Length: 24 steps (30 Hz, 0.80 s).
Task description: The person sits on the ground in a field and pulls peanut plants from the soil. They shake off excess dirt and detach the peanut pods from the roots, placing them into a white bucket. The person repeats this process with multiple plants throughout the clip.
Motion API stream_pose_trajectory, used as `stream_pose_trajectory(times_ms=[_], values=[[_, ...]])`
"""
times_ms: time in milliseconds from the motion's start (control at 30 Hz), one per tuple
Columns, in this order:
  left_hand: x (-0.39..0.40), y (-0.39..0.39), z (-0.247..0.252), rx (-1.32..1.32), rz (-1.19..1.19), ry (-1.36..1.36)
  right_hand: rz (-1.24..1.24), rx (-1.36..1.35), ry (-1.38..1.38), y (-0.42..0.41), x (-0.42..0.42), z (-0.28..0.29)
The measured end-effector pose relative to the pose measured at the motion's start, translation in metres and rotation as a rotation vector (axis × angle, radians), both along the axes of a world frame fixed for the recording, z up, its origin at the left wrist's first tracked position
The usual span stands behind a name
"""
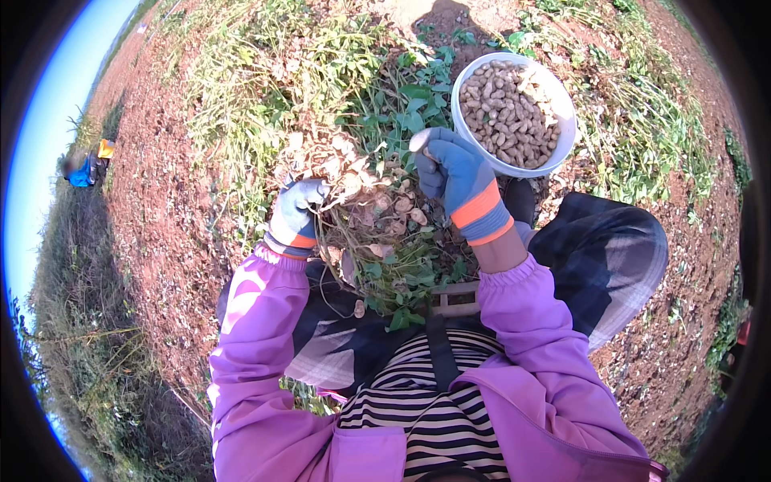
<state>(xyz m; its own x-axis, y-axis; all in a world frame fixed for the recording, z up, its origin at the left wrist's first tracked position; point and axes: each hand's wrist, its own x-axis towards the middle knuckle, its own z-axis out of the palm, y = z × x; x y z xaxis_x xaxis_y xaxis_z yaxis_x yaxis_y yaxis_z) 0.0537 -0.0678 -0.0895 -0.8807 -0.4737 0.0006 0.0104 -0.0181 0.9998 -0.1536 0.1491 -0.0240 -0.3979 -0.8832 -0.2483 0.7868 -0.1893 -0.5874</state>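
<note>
My left hand (pixel 301 205), in a grey-blue glove with an orange-striped cuff, grips the stems of an uprooted peanut plant (pixel 355 235). Roots and unshelled peanuts (pixel 405 206) hang from the plant, and its leafy end reaches down over my lap. My right hand (pixel 449 162), gloved alike, has its fingers curled around a pale peanut pod (pixel 420 140). It is beside the near left rim of a white plastic bucket (pixel 568 141), apart from the plant. Many unshelled peanuts (pixel 509 117) lie in the bucket.
Pulled peanut vines (pixel 265 90) cover the ground ahead, with more vines (pixel 644 132) right of the bucket. Reddish soil (pixel 162 241) stretches to both sides. A person in blue (pixel 81 173) is far off at the left. My bent knee (pixel 626 259) is below the bucket.
</note>
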Motion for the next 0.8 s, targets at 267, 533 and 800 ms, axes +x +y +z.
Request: stream_pose_trajectory(times_ms=[267,533,800], values=[[-0.028,0.023,0.071,0.302,0.042,0.020,0.046,0.130,0.240,0.017,-0.021,-0.007],[-0.037,0.035,0.089,0.644,-0.011,0.075,0.277,0.183,0.513,0.005,0.010,0.005],[-0.038,0.035,0.090,0.679,0.026,0.147,0.177,0.216,0.807,0.007,0.008,-0.007]])
